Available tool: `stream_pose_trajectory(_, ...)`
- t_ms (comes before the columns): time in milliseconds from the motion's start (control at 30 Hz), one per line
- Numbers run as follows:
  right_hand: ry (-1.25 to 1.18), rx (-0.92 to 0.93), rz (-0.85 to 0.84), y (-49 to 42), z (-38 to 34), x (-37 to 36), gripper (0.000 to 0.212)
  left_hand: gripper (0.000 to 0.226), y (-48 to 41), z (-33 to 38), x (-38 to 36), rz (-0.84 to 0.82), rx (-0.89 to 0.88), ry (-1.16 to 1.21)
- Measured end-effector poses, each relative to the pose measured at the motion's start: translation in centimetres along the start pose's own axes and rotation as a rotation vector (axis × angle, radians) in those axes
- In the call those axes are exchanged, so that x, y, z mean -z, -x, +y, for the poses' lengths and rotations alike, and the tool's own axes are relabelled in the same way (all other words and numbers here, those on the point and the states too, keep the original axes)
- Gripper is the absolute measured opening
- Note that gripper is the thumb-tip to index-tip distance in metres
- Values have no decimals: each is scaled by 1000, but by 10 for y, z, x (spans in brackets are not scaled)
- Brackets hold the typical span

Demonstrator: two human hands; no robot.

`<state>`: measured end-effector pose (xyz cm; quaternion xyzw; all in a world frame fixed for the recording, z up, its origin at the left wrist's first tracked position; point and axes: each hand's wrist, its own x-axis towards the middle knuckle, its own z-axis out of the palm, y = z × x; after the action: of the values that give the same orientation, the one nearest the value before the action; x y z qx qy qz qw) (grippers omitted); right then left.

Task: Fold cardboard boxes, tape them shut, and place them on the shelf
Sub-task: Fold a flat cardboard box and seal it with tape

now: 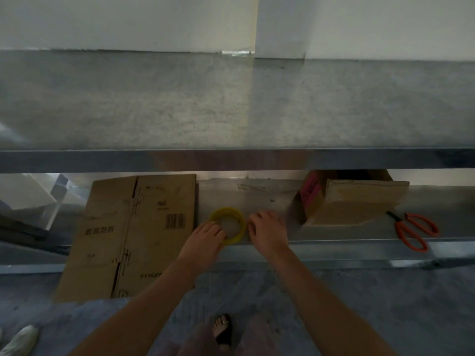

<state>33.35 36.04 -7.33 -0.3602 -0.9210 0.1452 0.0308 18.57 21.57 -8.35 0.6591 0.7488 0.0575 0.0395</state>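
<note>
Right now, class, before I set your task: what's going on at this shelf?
A person stands at a metal shelf. Their left hand holds a yellow tape roll lying on its lower level; the right hand is at the roll's right edge, contact unclear. A flattened cardboard box lies to the left, an open box and orange scissors to the right.

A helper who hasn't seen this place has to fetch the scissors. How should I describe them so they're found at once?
Find the metal rack's lower shelf, under the grey top shelf. At its right end, just right of the open cardboard box, the scissors lie flat by the front edge. Their bright orange handles set them apart from the brown box and the yellow tape roll.
</note>
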Motion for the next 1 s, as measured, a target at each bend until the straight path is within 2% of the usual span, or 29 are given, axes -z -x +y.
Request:
stream_pose_trajectory(133, -10, 50, 4, 7, 0, 0, 2, 27, -3, 2, 10, -37, -32, 3)
stream_pose_trajectory(233, -56, 54, -17, 13, 1, 6, 11, 28, -8, -3, 18, -42, 6, 71)
stream_pose_trajectory(300, -85, 63, 0, 18, 3, 13, 16, 40, -10, -12, 32, -89, 57, 164)
stream_pose_trajectory(400, -195, 68, 9, 27, 1, 32, 14, 56, -12, -16, 58, -151, 43, 302)
stream_pose_trajectory(567, -366, 6, 25, 47, 7, 74, 8, 18, -18, -3, 93, -157, 96, 456)
stream_pose_trajectory(767, -347, 33, 35, 71, 35, 127, 13, 13, -34, 53, 127, -110, 140, 630)
stream_pose_trajectory(900, -365, -6, 84, 84, 75, 166, 13, 25, -48, 105, 152, -43, 145, 835)
stream_pose_trajectory(1000, -377, 7, 107, 94, 109, 193, 16, 36, -60, 148, 166, -13, 138, 808)
